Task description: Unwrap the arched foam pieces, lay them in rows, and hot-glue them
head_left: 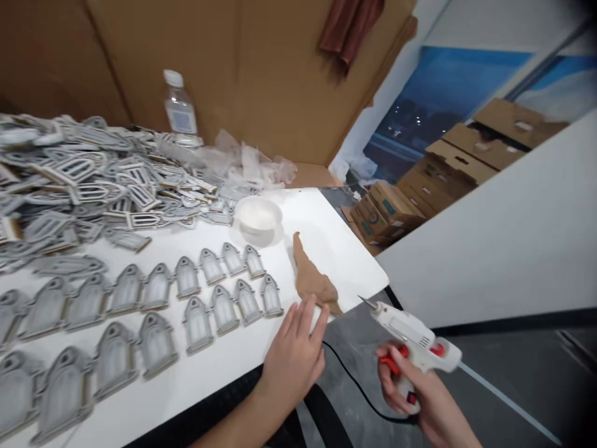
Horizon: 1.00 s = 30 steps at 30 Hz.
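Note:
My right hand (405,379) is wrapped round the handle of a white hot glue gun (405,330) with a red trigger. The gun is held past the table's right corner, its metal nozzle pointing left, and a long pale glue stick trails from its back end. My left hand (296,345) lies at the table's near edge with its fingers stretched out, their tips at a crumpled piece of brown paper (314,280). What may be under those fingers is hidden. Left of this hand, grey arched window-shaped pieces (198,323) lie in rows on the white table (345,242).
A large heap of similar pieces (93,168) covers the table's back left. Behind the rows are a white bowl (258,218), crumpled clear plastic (252,165) and a bottle (181,112). Cardboard boxes (387,211) stand at the right. A black cord (354,379) hangs from the gun.

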Tool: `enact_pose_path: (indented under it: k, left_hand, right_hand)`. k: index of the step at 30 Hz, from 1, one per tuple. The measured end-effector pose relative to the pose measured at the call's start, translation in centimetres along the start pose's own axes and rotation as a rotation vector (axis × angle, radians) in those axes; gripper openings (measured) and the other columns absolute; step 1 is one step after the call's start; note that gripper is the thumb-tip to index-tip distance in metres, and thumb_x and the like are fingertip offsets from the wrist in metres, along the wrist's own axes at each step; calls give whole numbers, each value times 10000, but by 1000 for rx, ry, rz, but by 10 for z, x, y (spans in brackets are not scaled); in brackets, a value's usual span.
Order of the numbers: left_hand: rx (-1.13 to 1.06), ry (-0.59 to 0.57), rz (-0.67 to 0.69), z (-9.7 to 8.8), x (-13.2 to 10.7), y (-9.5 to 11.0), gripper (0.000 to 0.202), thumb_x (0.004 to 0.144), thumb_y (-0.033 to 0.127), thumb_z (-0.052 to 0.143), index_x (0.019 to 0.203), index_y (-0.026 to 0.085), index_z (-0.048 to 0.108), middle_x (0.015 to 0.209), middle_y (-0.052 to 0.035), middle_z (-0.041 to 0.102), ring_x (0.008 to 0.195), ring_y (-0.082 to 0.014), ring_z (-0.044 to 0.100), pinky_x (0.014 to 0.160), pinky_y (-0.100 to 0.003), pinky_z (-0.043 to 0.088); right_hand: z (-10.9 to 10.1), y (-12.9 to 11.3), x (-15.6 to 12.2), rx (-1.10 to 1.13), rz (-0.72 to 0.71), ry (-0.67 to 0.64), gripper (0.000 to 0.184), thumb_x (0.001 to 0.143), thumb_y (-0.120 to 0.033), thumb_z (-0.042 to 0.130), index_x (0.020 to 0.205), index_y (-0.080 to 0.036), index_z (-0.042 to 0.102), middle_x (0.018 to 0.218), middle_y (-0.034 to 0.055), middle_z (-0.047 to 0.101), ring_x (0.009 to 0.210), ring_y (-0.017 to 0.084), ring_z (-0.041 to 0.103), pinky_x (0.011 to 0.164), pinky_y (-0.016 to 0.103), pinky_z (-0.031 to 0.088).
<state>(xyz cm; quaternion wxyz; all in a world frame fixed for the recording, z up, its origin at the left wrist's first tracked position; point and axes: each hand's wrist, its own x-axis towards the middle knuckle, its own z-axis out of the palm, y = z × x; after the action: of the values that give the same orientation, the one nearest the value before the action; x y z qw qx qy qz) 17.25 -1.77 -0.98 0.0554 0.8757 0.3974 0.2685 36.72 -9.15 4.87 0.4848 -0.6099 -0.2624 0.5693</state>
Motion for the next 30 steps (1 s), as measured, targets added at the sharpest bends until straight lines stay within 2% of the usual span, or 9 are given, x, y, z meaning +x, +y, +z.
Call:
enact_pose_path:
  k: [6, 10, 13, 16, 18, 20, 23, 27, 30]
  left_hand:
    - [-101, 51, 54, -35, -22, -7, 481, 837, 237, 526, 1308, 144, 506, 1404, -139, 503, 1278, -238, 500, 1055, -373, 450]
    - [-173, 234, 55, -75, -55, -22, 364, 820, 153, 531, 1176, 107, 585, 1271, -151, 602, 1195, -231, 552, 985, -343, 502]
    - [-108, 346, -65, -108, -80, -43, 292, 827, 133, 553, 1114, 126, 611, 1229, -135, 622, 1173, -220, 548, 1021, -358, 463]
    - [-20, 282, -176, -134, -100, -71, 258, 858, 145, 562, 1114, 147, 598, 1248, -126, 604, 1195, -216, 524, 1089, -404, 379]
    - [55, 252, -223, -146, -110, -90, 259, 881, 188, 558, 1136, 153, 584, 1253, -119, 597, 1193, -213, 523, 1116, -427, 326]
    - [118, 204, -276, -151, -117, -107, 290, 908, 262, 534, 1179, 162, 568, 1278, -111, 585, 1203, -218, 519, 1132, -443, 279]
    - [175, 103, -355, -151, -123, -124, 362, 933, 361, 492, 1245, 182, 533, 1332, -98, 560, 1249, -230, 492, 1145, -462, 214]
    - [205, 21, -394, -144, -125, -134, 441, 937, 443, 473, 1288, 177, 507, 1366, -97, 544, 1330, -247, 417, 1161, -484, 131]
    - [217, 10, -391, -141, -124, -139, 456, 942, 456, 458, 1281, 158, 519, 1341, -101, 567, 1337, -248, 407, 1169, -487, 93]
  right_hand:
    - [37, -29, -6, -305, -176, -104, 323, 873, -482, 589, 813, -165, 599, 602, 28, 601, 365, 54, 383, 393, 211, 203]
    - [71, -45, -8, -603, -254, -111, 318, 896, -487, 547, 822, -189, 631, 561, 9, 569, 477, 116, 472, 510, 254, 403]
    - [102, -54, -7, -773, -283, -102, 356, 862, -550, 555, 781, -217, 650, 530, 15, 542, 587, 187, 555, 569, 281, 460]
    - [133, -61, -1, -833, -342, -128, 372, 843, -564, 567, 702, -228, 643, 648, 55, 615, 690, 215, 595, 583, 286, 474]
    - [154, -64, 7, -843, -354, -194, 339, 838, -564, 575, 807, -239, 667, 641, 41, 603, 624, 194, 567, 540, 284, 463]
    - [174, -65, 15, -862, -349, -264, 351, 821, -577, 587, 891, -242, 668, 534, 2, 521, 515, 166, 501, 469, 272, 427]
    - [198, -64, 29, -959, -357, -302, 348, 812, -575, 597, 852, -234, 655, 476, -20, 445, 464, 149, 448, 423, 258, 371]
    - [218, -62, 43, -1099, -449, -297, 285, 843, -530, 586, 889, -250, 609, 621, -3, 540, 500, 140, 462, 448, 256, 363]
    - [229, -61, 53, -1130, -585, -358, 220, 874, -449, 571, 796, -245, 541, 686, 1, 552, 566, 147, 497, 514, 265, 405]
